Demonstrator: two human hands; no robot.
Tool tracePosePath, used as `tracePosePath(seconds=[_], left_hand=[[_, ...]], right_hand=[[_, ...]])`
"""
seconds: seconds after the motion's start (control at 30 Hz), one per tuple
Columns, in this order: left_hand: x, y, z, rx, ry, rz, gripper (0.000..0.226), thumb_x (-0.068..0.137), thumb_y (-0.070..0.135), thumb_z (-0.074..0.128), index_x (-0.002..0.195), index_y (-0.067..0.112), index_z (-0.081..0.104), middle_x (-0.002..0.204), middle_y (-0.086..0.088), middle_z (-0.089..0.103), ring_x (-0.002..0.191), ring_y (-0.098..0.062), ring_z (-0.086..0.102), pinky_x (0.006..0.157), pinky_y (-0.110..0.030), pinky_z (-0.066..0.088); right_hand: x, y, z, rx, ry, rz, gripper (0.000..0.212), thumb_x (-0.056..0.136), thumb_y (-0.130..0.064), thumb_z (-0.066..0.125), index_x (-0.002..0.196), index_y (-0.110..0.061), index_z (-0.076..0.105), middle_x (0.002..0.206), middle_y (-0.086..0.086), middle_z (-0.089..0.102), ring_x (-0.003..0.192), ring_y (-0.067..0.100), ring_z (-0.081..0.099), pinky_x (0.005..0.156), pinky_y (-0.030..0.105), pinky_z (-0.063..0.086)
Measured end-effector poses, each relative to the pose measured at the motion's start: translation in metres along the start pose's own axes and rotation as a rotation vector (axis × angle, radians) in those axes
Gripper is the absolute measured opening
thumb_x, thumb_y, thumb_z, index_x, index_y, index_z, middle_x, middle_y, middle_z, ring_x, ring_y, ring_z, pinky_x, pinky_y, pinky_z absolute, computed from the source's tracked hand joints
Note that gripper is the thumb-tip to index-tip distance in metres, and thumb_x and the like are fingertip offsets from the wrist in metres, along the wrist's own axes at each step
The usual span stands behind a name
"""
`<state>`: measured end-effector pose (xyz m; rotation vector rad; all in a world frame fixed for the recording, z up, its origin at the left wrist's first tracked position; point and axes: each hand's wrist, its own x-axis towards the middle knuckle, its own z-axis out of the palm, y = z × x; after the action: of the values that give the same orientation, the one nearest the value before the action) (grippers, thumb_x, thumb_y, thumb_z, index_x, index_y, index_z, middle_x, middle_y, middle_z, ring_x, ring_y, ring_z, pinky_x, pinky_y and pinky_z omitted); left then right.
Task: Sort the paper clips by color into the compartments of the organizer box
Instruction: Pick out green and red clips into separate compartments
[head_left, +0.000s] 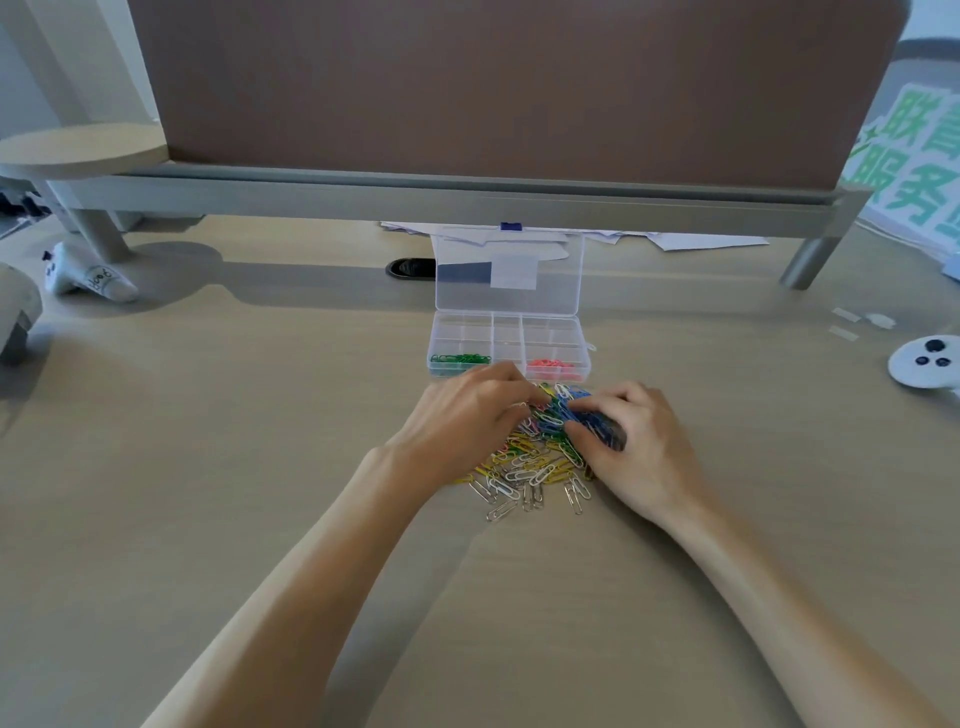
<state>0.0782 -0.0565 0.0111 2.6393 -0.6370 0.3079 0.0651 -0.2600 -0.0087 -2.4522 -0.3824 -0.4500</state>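
**Head view: colour sorting of clips on a pale wooden desk (208, 467).** The clear plastic organizer box (509, 340) stands open at mid-frame, with its lid (509, 273) raised upright along the far edge. Within the box, green clips (460, 359) lie in the near-left compartment and red clips (550, 367) in the near-right compartment.

Just in front of the box, on the desk, lies the loose pile of paper clips (530, 467), a mix of yellow, silver, green and blue. The left hand (462, 421) lies over the pile's left part, in front of the box's near-left corner. Its fingers are curled, with the tips among the clips; whether they pinch a clip cannot be told. The right hand (639, 447), in front of the box's near-right corner, has its thumb and fingers curled round a bunch of blue clips (586, 414) at the pile's right side.

Behind the box rises a brown partition panel (509, 88), with loose papers (675, 240) under its rail. A dark oval cable port (410, 267) sits just left of the lid. Well to the right of the box lies a white controller (922, 361). Well to the left and farther back lies a second controller (88, 275).
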Motion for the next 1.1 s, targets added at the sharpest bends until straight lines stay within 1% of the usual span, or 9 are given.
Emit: tracePosePath(seconds=[0.1,0.23,0.4,0.5,0.63,0.7,0.87,1.03,1.1], left_hand=[[-0.002,-0.001,-0.003,0.042,-0.020,0.025,0.024,0.096,0.030,0.053,0.113,0.040,0.067,0.108,0.016,0.059,0.099,-0.004,0.052,0.061,-0.025,0.033],[-0.006,-0.010,-0.010,0.055,-0.007,-0.012,0.015,0.094,0.031,0.056,0.100,0.037,0.068,0.104,0.017,0.060,0.102,-0.004,0.050,0.062,-0.028,0.042],[-0.005,-0.015,-0.013,0.047,-0.005,-0.037,0.010,0.094,0.032,0.058,0.097,0.034,0.067,0.099,0.018,0.063,0.099,-0.004,0.052,0.067,-0.034,0.051],[-0.004,-0.012,-0.011,0.044,0.032,-0.018,0.016,0.095,0.040,0.054,0.105,0.033,0.065,0.098,0.017,0.065,0.100,-0.006,0.053,0.064,-0.032,0.049],[-0.001,-0.002,-0.005,0.095,0.044,0.020,0.027,0.097,0.043,0.049,0.120,0.036,0.061,0.102,0.014,0.063,0.104,-0.009,0.050,0.063,-0.027,0.032],[0.001,0.000,-0.003,0.106,0.026,0.043,0.028,0.096,0.040,0.051,0.121,0.036,0.062,0.101,0.011,0.061,0.103,-0.012,0.049,0.064,-0.028,0.035],[0.002,0.001,-0.005,0.092,0.012,0.054,0.019,0.093,0.036,0.057,0.106,0.030,0.070,0.096,0.008,0.059,0.100,-0.012,0.047,0.069,-0.036,0.048],[0.000,-0.004,-0.005,0.078,0.074,0.054,0.012,0.092,0.030,0.061,0.095,0.024,0.071,0.092,0.008,0.059,0.093,-0.013,0.047,0.062,-0.037,0.048],[-0.001,-0.007,-0.005,0.071,0.093,0.059,0.011,0.091,0.029,0.064,0.091,0.022,0.072,0.091,0.008,0.059,0.092,-0.013,0.047,0.060,-0.037,0.048]], right_hand=[[-0.001,-0.001,0.000,-0.033,-0.016,-0.034,0.020,0.085,-0.034,0.069,0.104,-0.029,0.073,0.096,-0.012,0.054,0.096,0.015,0.050,0.081,0.031,0.044],[-0.001,0.000,0.000,0.002,0.001,-0.006,0.014,0.085,-0.025,0.069,0.098,-0.027,0.073,0.093,-0.012,0.055,0.096,0.015,0.051,0.082,0.031,0.043],[-0.001,-0.001,0.001,0.026,0.015,-0.005,0.015,0.085,-0.021,0.069,0.099,-0.025,0.073,0.095,-0.010,0.057,0.099,0.014,0.050,0.083,0.026,0.040],[0.000,-0.002,0.002,0.008,0.015,-0.028,0.015,0.086,-0.025,0.069,0.100,-0.025,0.073,0.096,-0.008,0.058,0.099,0.015,0.051,0.084,0.032,0.044],[0.004,-0.003,0.005,-0.036,0.034,-0.058,0.015,0.084,-0.028,0.070,0.098,-0.025,0.074,0.095,-0.007,0.058,0.098,0.017,0.052,0.080,0.037,0.048],[0.006,-0.003,0.007,-0.063,0.029,-0.080,0.015,0.084,-0.027,0.070,0.098,-0.024,0.074,0.095,-0.006,0.058,0.097,0.018,0.052,0.078,0.037,0.048],[0.011,-0.002,0.009,-0.030,0.016,-0.082,0.006,0.085,-0.020,0.068,0.090,-0.020,0.072,0.092,-0.007,0.060,0.096,0.017,0.052,0.078,0.039,0.047],[0.011,0.000,0.011,-0.022,0.011,-0.116,0.003,0.088,-0.017,0.065,0.088,-0.016,0.068,0.090,-0.005,0.060,0.094,0.018,0.051,0.079,0.041,0.047],[0.012,0.001,0.011,-0.004,0.012,-0.112,0.004,0.089,-0.016,0.064,0.089,-0.015,0.067,0.092,-0.004,0.061,0.095,0.018,0.050,0.082,0.039,0.045]])
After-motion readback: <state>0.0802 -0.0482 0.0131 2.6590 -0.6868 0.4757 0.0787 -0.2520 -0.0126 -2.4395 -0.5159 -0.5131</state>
